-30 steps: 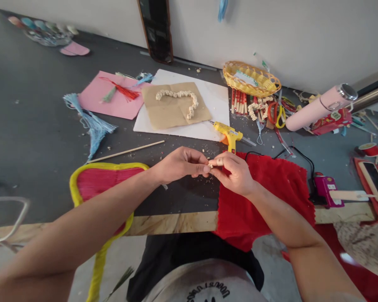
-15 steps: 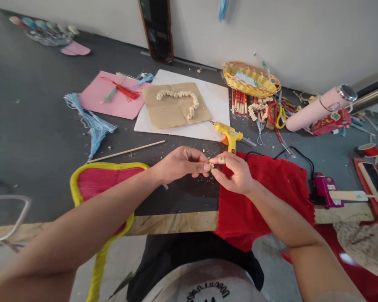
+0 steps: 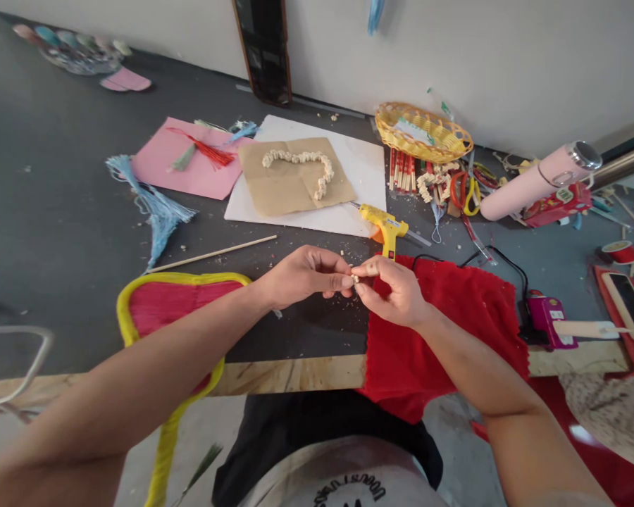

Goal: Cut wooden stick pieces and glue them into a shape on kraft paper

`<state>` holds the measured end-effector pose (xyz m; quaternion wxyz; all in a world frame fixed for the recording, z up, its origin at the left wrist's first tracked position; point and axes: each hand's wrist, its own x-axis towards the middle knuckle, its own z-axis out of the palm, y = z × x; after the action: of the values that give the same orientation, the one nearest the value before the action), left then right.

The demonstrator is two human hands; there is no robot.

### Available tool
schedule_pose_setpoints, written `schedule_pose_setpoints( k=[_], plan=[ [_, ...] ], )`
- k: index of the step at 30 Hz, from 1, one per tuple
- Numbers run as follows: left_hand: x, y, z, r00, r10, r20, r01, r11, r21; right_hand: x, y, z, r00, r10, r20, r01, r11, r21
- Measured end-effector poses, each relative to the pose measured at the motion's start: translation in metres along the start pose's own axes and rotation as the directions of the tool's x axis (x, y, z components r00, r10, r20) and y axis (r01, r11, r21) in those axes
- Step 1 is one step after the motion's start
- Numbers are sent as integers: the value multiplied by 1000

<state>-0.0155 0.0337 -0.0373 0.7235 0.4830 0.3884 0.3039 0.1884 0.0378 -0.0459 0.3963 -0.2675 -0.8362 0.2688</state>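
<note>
Between my two hands is a small cream-coloured, bumpy cluster (image 3: 355, 279), too small to make out its kind. My left hand (image 3: 314, 274) pinches it from the left with thumb and forefinger. From the right, the fingertips of my right hand (image 3: 394, 287) close on the same piece. Just beyond my hands lies a yellow hot glue gun (image 3: 384, 224). Farther off, a curved row of similar cream pieces (image 3: 296, 156) rests on brown paper (image 3: 264, 193). A red cloth (image 3: 454, 296) is spread under my right hand and forearm.
A white board (image 3: 362, 179) lies under the brown paper. Blue tassels (image 3: 158, 208), a wooden stick (image 3: 214, 254) and a yellow-rimmed pink fan-like piece (image 3: 163, 306) are at left. Scissors (image 3: 470, 196), a woven basket (image 3: 423, 134) and a pink bottle (image 3: 539, 181) stand at right.
My hands and the small cluster stay almost in place, with only a slight shift of the fingers. The view has moved very slightly.
</note>
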Motion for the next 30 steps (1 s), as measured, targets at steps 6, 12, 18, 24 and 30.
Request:
schedule_pose_setpoints(
  k=[6, 12, 18, 24, 30],
  plan=[
    [0, 0, 0, 1000, 1, 15, -1, 1000, 8, -1, 3, 0, 1000, 9, 9, -9, 1000, 15],
    [0, 0, 0, 1000, 0, 13, 0, 1000, 7, 0, 3, 1, 998, -64, 0, 64, 998, 17],
    [1, -4, -3, 1000, 3, 1, -3, 1000, -23, 1, 2, 1, 999, -31, -44, 31, 1000, 1],
    [1, -4, -3, 999, 17, -39, -18, 1000, -24, -1, 3, 1, 997, -21, -68, 20, 1000, -24],
    [1, -4, -2, 999, 42, -24, -43, 998, -40, 1, 2, 2, 998, -40, -58, 37, 998, -45]
  ],
)
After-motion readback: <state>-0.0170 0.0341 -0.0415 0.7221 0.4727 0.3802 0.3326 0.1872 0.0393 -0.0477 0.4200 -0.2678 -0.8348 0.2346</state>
